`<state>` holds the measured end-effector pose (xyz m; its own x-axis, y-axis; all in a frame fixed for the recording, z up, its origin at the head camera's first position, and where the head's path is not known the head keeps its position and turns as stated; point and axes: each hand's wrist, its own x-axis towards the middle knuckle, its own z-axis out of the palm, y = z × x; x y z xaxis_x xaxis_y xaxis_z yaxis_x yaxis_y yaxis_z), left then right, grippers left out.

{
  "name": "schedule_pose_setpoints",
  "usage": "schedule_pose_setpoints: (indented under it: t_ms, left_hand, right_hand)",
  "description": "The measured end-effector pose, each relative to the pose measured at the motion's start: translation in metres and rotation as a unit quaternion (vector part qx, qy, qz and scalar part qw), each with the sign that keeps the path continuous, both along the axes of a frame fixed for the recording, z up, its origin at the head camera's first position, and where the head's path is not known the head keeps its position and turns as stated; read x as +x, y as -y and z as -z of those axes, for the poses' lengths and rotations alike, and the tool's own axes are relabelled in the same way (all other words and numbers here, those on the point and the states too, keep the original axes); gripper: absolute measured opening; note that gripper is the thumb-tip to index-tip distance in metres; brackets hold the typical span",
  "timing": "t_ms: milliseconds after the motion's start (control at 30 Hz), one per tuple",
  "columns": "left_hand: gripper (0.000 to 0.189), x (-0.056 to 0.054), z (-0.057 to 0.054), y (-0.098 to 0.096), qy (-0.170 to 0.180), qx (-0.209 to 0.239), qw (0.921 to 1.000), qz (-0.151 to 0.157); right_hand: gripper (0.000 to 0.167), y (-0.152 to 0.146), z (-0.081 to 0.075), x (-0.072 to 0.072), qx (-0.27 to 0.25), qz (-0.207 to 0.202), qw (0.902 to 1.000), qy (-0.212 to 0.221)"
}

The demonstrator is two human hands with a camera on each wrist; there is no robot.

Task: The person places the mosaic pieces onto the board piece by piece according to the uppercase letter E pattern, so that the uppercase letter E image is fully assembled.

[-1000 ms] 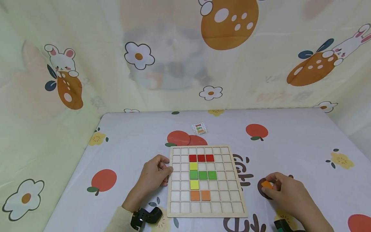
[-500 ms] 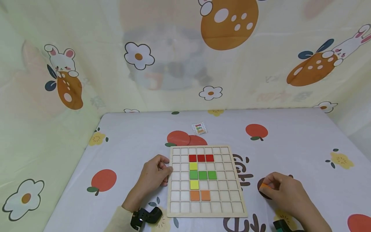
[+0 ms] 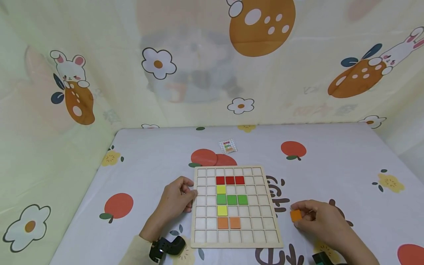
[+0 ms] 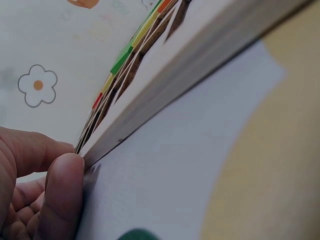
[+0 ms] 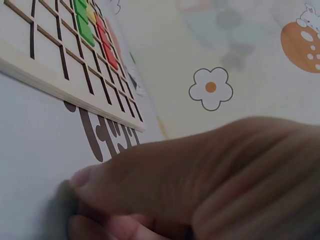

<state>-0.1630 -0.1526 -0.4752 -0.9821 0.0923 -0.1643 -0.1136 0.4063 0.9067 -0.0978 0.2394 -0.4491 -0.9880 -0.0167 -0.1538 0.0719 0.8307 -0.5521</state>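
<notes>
My right hand [image 3: 322, 219] pinches an orange square block [image 3: 296, 216] between thumb and fingers, to the right of the board. In the right wrist view the right hand [image 5: 165, 180] hides the block. A wooden grid board [image 3: 265, 222] lies on the table. It carries a row of red tiles [image 3: 230, 180], two yellow tiles [image 3: 221, 190], a row of green tiles [image 3: 232, 200] and two orange tiles [image 3: 223, 223]. My left hand [image 3: 177, 195] holds the board's left edge with thumb and forefinger. The left wrist view shows this hand [image 4: 45, 185] at the edge.
A small pattern card [image 3: 228, 146] with coloured squares lies behind the board. The tablecloth [image 3: 159, 151] is printed with fruit, flowers and dark lettering. A patterned curtain [image 3: 198, 88] hangs behind and beside the table.
My right hand's fingertips have shifted slightly left with the orange block, which is now turned and shows more of its face. The left hand and the board have stayed in place.
</notes>
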Motion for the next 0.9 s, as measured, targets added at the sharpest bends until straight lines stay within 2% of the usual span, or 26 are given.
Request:
schedule_pose_setpoints:
  t_ms: [133, 433, 700, 900]
  left_hand:
    - [0.022, 0.000, 0.000, 0.000, 0.000, 0.000, 1.0000, 0.000]
    - [0.022, 0.000, 0.000, -0.001, 0.002, 0.001, 1.0000, -0.001]
    - [0.021, -0.001, 0.001, 0.000, 0.003, 0.000, 1.0000, -0.003]
    - [0.021, 0.000, 0.001, 0.000, 0.003, -0.003, 1.0000, -0.003]
  right_hand:
    - [0.031, -0.001, 0.001, 0.000, 0.017, -0.017, 0.9997, -0.007]
    - [0.026, -0.001, 0.002, -0.003, 0.049, -0.014, 0.9987, 0.003]
    - [0.028, 0.013, -0.003, 0.000, 0.020, -0.018, 0.9992, -0.031]
    - [0.029, 0.034, -0.009, -0.001, -0.015, -0.028, 0.9993, -0.017]
